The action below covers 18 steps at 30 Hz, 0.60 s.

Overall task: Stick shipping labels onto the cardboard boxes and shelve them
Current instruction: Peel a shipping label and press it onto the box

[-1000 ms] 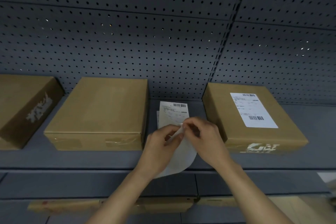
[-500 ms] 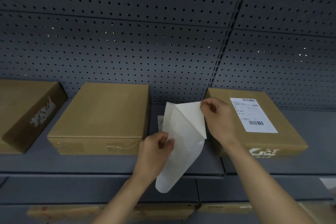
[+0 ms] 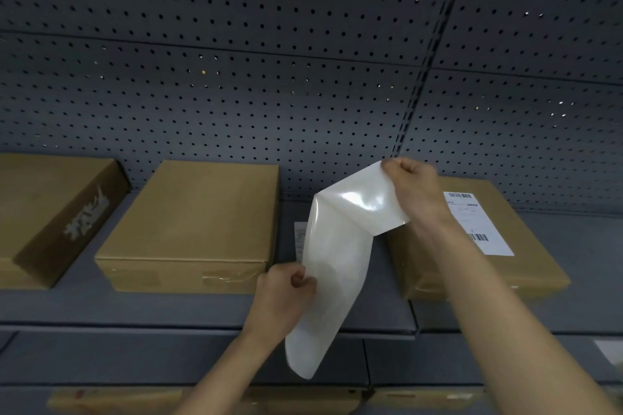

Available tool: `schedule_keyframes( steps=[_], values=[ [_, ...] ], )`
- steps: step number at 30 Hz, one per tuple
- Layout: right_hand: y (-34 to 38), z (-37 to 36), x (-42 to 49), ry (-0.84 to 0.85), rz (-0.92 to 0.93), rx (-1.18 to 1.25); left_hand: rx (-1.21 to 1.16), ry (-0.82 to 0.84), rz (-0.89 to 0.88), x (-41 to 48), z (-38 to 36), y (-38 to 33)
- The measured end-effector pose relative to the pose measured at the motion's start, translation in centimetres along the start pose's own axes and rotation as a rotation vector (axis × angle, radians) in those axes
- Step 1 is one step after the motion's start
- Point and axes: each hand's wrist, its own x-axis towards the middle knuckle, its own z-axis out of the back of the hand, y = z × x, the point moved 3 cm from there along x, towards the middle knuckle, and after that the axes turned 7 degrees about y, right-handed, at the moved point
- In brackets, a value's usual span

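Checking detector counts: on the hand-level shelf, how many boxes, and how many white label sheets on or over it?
Brown cardboard boxes: 3 (left box, middle box, right box)
White paper label sheets: 3 (stuck sheet on right box, held sheet, loose sheet lying half hidden)
Total: 6

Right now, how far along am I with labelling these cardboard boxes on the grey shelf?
Done: the brown cardboard box on the right carries a white printed shipping label. In hand: your left hand and right hand pinch a glossy white sheet, partly peeled apart. Left: the middle brown cardboard box and the left brown cardboard box show no label on top.
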Motion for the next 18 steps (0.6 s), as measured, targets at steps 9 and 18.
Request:
schedule_keyframes(
  steps=[9,18],
  values=[
    [3.0,2.6,1.0,-0.111,0.108,0.048,0.003,0.041,0.023,-0.2,-0.3,0.9],
    [4.6,5.1,0.7,-0.258,0.158,0.171,0.002,0.121,0.037,-0.9,-0.8,1.1]
  ],
)
